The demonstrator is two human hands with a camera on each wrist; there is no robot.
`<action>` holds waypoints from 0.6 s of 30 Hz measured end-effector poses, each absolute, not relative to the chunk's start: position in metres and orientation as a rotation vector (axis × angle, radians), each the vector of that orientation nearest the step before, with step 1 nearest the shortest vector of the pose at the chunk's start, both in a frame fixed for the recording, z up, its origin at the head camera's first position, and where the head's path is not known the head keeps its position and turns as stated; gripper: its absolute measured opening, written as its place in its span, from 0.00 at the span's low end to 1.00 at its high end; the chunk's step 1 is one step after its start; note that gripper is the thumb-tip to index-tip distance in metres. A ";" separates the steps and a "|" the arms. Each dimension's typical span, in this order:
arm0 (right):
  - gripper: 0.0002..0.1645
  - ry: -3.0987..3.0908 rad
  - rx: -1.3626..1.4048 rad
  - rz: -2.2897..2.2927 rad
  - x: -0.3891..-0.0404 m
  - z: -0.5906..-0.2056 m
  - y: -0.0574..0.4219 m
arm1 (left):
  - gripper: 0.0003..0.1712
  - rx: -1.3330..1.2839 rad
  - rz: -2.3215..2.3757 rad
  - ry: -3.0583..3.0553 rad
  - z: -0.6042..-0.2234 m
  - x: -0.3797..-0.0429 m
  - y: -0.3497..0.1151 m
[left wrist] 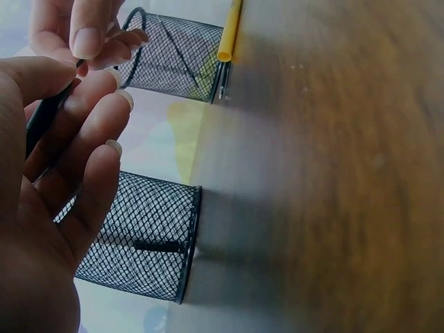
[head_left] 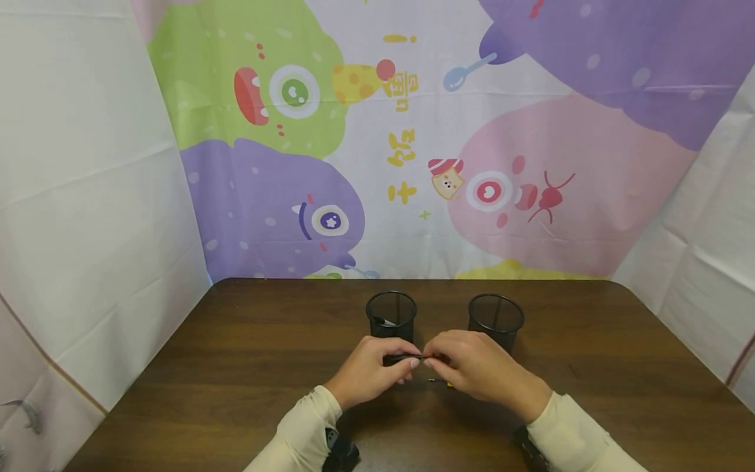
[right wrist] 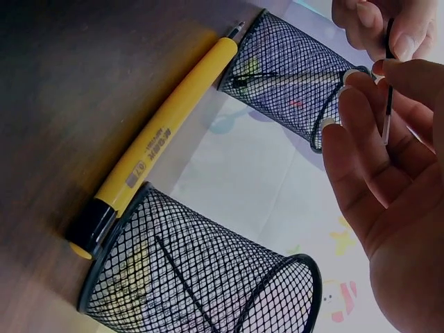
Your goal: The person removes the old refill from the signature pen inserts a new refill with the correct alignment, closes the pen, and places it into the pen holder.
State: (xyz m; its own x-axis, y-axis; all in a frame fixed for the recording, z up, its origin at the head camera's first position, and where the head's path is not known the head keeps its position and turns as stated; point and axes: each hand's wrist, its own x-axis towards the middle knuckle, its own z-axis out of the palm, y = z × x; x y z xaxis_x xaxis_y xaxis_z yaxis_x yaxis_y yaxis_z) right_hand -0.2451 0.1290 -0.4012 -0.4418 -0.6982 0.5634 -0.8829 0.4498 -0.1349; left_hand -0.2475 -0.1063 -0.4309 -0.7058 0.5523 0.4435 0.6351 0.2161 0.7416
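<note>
Both hands meet in front of two black mesh pen holders. My left hand (head_left: 371, 368) grips a black pen barrel (left wrist: 46, 116) between thumb and fingers. The right hand (head_left: 480, 364) pinches a thin dark pen refill (right wrist: 388, 104) with a pale, see-through end. The refill's other end meets the left fingertips at the barrel, and whether it sits inside is hidden. Below the right hand, a yellow pen (right wrist: 166, 118) with a black end lies on the table, a metal point (left wrist: 223, 89) showing at its tip. In the head view the right hand mostly hides it.
The left mesh holder (head_left: 392, 331) contains a dark and white pen (head_left: 386, 322). The right mesh holder (head_left: 497, 333) stands behind the right hand. A brown wooden table (head_left: 236, 380) carries everything, with a cartoon cloth (head_left: 407, 242) hanging behind and white cloths at the sides.
</note>
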 end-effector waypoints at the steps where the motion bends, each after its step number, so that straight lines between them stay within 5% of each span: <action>1: 0.02 -2.289 1.321 0.583 -0.245 -0.401 0.129 | 0.08 -1.164 -1.522 -2.385 -0.431 -0.247 -0.106; 18: 0.10 -2.432 1.182 0.556 -0.249 -0.397 0.142 | 0.07 -1.092 -1.575 -2.362 -0.405 -0.229 -0.106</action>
State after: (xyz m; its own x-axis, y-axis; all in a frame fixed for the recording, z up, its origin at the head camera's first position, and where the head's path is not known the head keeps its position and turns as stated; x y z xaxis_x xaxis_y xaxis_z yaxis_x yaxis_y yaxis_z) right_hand -0.2494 0.1424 -0.3970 -0.5747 -0.6528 0.4936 -0.8024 0.5682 -0.1827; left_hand -0.2286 -0.1059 -0.4053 -0.7379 0.5044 0.4485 0.6079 0.2077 0.7664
